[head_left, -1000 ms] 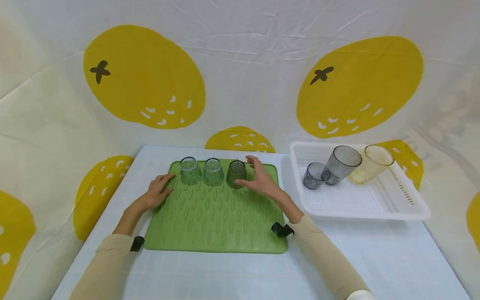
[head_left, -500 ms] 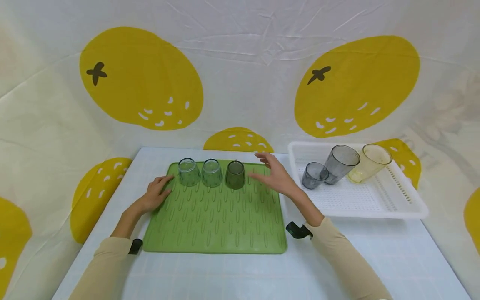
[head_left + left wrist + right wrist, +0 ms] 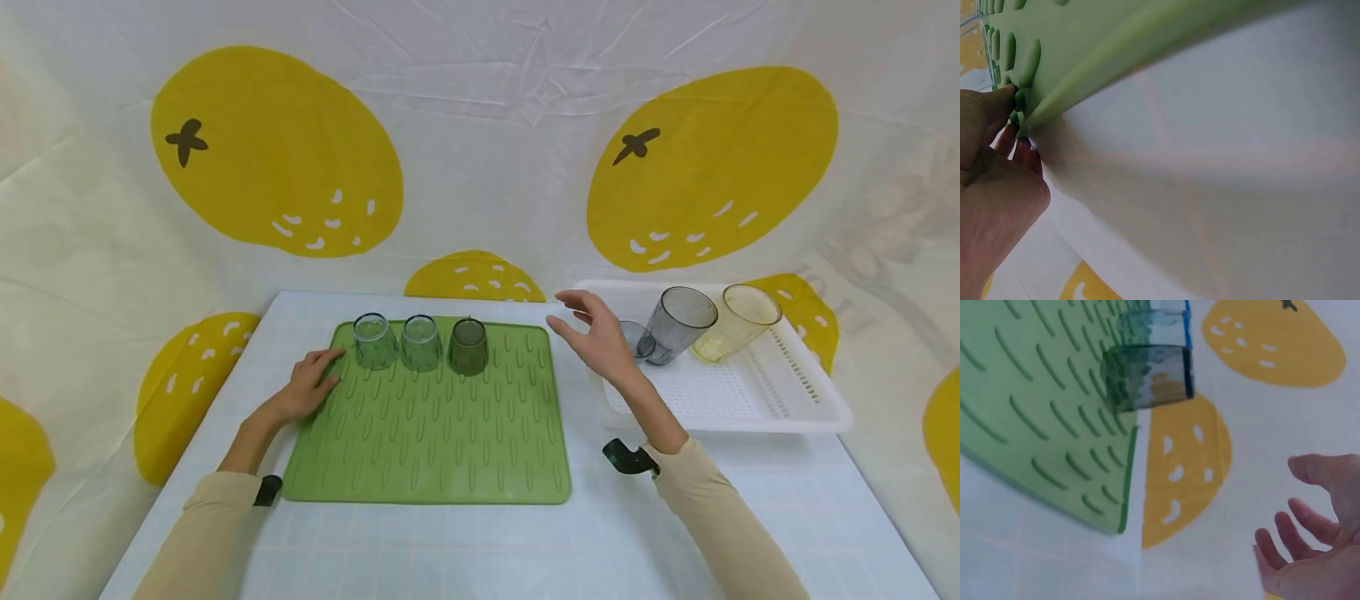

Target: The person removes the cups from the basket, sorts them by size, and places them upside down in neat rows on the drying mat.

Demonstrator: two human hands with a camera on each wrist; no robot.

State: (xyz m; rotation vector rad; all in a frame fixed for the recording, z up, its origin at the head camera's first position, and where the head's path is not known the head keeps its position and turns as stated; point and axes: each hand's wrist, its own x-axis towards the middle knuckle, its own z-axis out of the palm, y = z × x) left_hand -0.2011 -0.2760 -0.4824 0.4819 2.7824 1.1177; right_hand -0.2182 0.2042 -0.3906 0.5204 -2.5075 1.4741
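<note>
Three glasses stand in a row along the back of the green mat point(image 3: 427, 442): two light blue ones point(image 3: 376, 343) point(image 3: 422, 346) and a dark grey one point(image 3: 468, 350). At the mat's left edge, my left hand point(image 3: 303, 390) pinches the rim; the left wrist view shows the thumb point(image 3: 1000, 103) over the mat and the fingers at its edge. My right hand point(image 3: 600, 340) is in the air between the mat and the white basket point(image 3: 780, 425), fingers spread and empty. It partly hides a small grey glass point(image 3: 637, 340) in the basket.
Inside the basket on the right, a tall grey glass point(image 3: 678, 325) and a tall yellow one point(image 3: 738, 321) lean beside the small glass. A cloth with yellow fruit shapes point(image 3: 277, 150) hangs behind the table point(image 3: 420, 550).
My right hand has left the dark grey glass and moved right, to the basket's left side. The left hand stays at the mat's edge, and the glasses have kept their places.
</note>
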